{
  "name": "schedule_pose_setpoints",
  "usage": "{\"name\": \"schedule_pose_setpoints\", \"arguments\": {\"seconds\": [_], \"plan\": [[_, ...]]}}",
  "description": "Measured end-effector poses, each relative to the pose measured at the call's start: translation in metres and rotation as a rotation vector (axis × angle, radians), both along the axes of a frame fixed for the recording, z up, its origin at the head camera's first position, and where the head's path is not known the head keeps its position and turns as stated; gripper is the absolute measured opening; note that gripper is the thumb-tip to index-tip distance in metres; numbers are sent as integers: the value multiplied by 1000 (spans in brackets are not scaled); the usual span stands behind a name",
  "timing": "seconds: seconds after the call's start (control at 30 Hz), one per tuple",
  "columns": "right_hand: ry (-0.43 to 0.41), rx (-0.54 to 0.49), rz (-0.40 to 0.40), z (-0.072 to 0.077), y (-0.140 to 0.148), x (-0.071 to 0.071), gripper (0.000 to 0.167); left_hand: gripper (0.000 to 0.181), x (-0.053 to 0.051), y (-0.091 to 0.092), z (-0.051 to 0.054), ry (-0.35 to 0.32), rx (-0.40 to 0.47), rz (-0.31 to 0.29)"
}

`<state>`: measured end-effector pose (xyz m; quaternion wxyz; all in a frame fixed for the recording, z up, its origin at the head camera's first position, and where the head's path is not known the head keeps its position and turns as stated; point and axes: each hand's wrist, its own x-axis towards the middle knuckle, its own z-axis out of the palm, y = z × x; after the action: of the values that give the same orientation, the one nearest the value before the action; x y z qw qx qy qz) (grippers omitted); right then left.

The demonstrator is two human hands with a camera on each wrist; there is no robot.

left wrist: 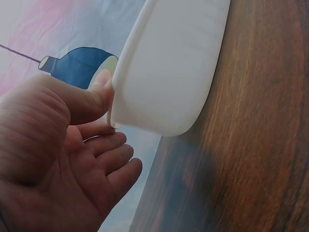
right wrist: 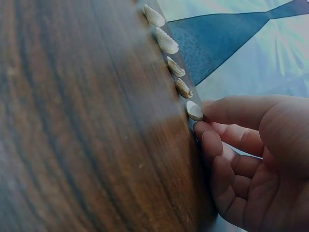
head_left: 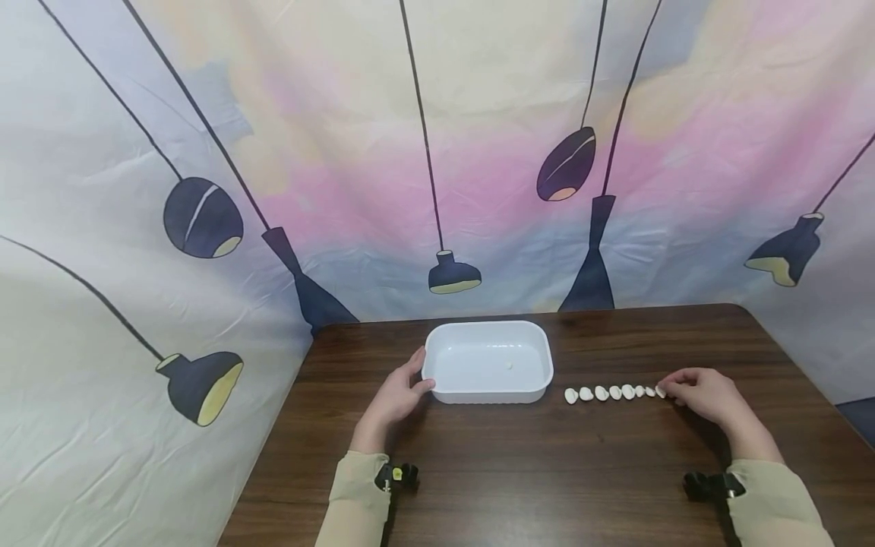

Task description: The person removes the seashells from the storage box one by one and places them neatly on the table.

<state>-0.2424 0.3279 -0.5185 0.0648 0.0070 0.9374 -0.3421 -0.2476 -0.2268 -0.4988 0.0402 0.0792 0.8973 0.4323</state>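
A white rectangular tray (head_left: 487, 397) sits toward the back of the table. My left hand (head_left: 399, 391) holds its left end, and in the left wrist view the thumb (left wrist: 99, 94) lies against the rim with the index finger behind it. Right of the tray, several small white seashells (head_left: 601, 393) lie in a line. At the right end of that line my right hand (head_left: 704, 393) pinches a seashell (right wrist: 194, 110) between thumb and fingers. One tiny pale piece (head_left: 509, 365), perhaps a shell, lies inside the tray.
The dark wooden table (head_left: 519, 471) reaches back to a hanging cloth (head_left: 328, 152) printed with lamps. Black camera mounts (head_left: 398, 476) are strapped on both wrists.
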Motion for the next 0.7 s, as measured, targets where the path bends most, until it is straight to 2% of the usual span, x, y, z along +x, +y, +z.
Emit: {"name": "schedule_pose_setpoints", "arguments": {"seconds": [0.2, 0.43, 0.6, 0.7], "plan": [[-14, -11, 4, 1, 2, -2, 44, 72, 0, 0, 1, -11, 1, 10], [10, -55, 6, 0, 4, -1, 45, 72, 0, 0, 1, -1, 9, 8], [67, -68, -30, 9, 0, 2, 48, 71, 0, 0, 0, 11, -1, 2], [105, -81, -19, 16, -12, 3, 49, 71, -1, 1, 0, 1, -1, 6]]}}
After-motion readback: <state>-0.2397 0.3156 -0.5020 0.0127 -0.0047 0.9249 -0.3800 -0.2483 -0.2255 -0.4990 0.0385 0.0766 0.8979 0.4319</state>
